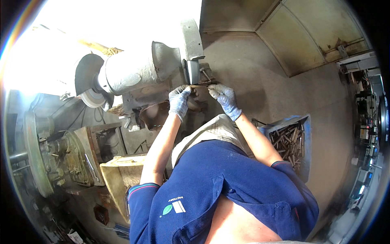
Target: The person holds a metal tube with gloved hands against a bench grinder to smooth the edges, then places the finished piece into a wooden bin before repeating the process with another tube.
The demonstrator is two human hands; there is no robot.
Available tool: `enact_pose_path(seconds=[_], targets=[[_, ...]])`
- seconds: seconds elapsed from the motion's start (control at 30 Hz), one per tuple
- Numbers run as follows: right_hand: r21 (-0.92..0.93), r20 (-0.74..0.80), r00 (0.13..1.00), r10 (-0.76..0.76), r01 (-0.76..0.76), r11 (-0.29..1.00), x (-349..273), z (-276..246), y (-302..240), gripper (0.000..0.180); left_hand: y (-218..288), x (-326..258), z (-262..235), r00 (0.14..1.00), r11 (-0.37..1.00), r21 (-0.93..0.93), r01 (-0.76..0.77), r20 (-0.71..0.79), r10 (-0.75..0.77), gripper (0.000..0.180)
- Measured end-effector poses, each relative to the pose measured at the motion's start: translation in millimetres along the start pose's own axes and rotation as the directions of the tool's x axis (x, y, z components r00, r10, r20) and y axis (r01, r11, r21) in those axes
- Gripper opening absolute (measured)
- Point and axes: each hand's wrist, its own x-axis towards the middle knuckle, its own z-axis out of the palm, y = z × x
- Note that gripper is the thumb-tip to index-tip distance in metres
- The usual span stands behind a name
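Note:
A bench grinder [132,72] stands ahead of me, its right wheel [193,72] partly under a metal guard [190,40]. Just at the near side of that wheel, a short thin metal rod [199,86] lies crosswise between my gloved hands. My left hand [178,101] pinches its left end, and my right hand [226,99] has its fingers closed at the other end. Whether the rod touches the wheel I cannot tell. Both gloves are blue-grey with darkened fingertips.
A blue crate [307,152] of loose metal rods [289,143] stands by my right arm. To my left are a yellow box [111,181] and a greenish machine [38,154]. The grinder's other wheel [92,98] sits far left. Large panels [306,36] stand at the back right.

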Motion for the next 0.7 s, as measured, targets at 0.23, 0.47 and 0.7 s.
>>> enact_pose_path(seconds=[0.23, 0.47, 0.7], targets=[[0.153, 0.052, 0.994, 0.098, -0.105, 0.983, 3.2, 34.0, 0.5, 0.023, 18.2, -7.4, -14.1, 0.995, 0.999, -0.017, -0.031, -0.094, 0.029, 0.008], [0.396, 0.093, 0.984, 0.152, -0.177, 0.901, 0.8, 55.7, -8.4, 0.028, 40.9, -22.4, -27.7, 0.992, 0.998, 0.046, -0.041, -0.119, 0.046, 0.007], [0.066, 0.14, 0.927, -0.348, 0.342, 0.937, -32.2, 19.9, -71.3, 0.044, 43.1, -52.1, -29.1, 0.996, 0.999, 0.006, -0.044, -0.08, 0.044, 0.012]])
